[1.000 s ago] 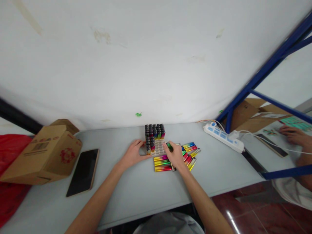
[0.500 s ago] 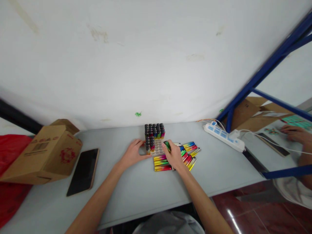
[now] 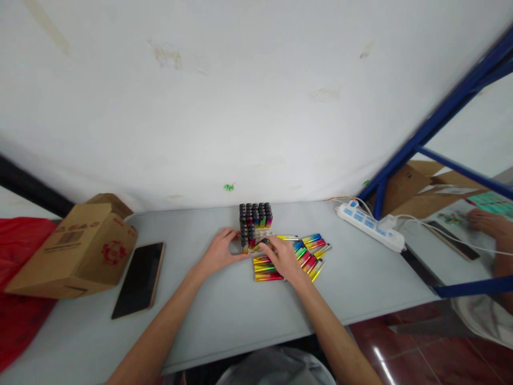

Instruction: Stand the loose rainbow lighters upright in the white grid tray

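Lighters (image 3: 255,214) with black tops and shiny coloured bodies stand upright in rows in a pale slotted tray (image 3: 264,233), filling its back and left side. My left hand (image 3: 220,251) grips the tray's left side, fingers at the back and thumb at the front corner. My right hand (image 3: 281,255) pinches one lighter (image 3: 263,241), black top showing, over the front slots beside the standing ones; its lower end is partly hidden. Several loose lighters (image 3: 308,260) lie in a fanned pile under and right of my right hand.
A dark phone or tablet (image 3: 139,280) and a cardboard box (image 3: 80,251) lie to the left, by a red bag (image 3: 24,289). A white power strip (image 3: 371,227) lies right, near a blue metal frame (image 3: 420,139). Beyond it, another person's hand (image 3: 489,222) works at a table.
My right hand has moved left with the lighter, from the tray's right edge to beside the standing lighters, and the lighter looks more upright. My left hand stays on the tray.
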Motion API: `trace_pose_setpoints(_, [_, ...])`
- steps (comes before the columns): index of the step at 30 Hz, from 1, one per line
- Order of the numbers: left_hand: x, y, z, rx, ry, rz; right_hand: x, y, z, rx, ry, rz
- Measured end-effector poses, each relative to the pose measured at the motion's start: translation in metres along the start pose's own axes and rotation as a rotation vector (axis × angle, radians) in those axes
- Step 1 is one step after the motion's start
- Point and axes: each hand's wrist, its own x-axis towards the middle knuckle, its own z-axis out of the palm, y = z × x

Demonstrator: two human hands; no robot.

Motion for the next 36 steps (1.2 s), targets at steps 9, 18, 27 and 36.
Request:
trace_pose_setpoints(9, [0.001, -0.002, 0.000, 0.021, -0.020, 0.009, 0.012, -0.013, 0.001, -0.317, -0.115, -0.096])
trace_pose_setpoints(18, [0.000, 0.000, 0.000, 0.038, -0.034, -0.001, -0.001, 0.003, -0.044, -0.132, -0.073, 0.034])
trace_pose_setpoints(27, [0.001, 0.002, -0.002, 0.025, -0.046, -0.013, -0.033, 0.107, -0.141, -0.297, -0.035, 0.211])
trace_pose_setpoints(36, [0.000, 0.001, -0.002, 0.018, -0.034, -0.020, -0.028, 0.124, -0.145, -0.312, -0.224, 0.205])
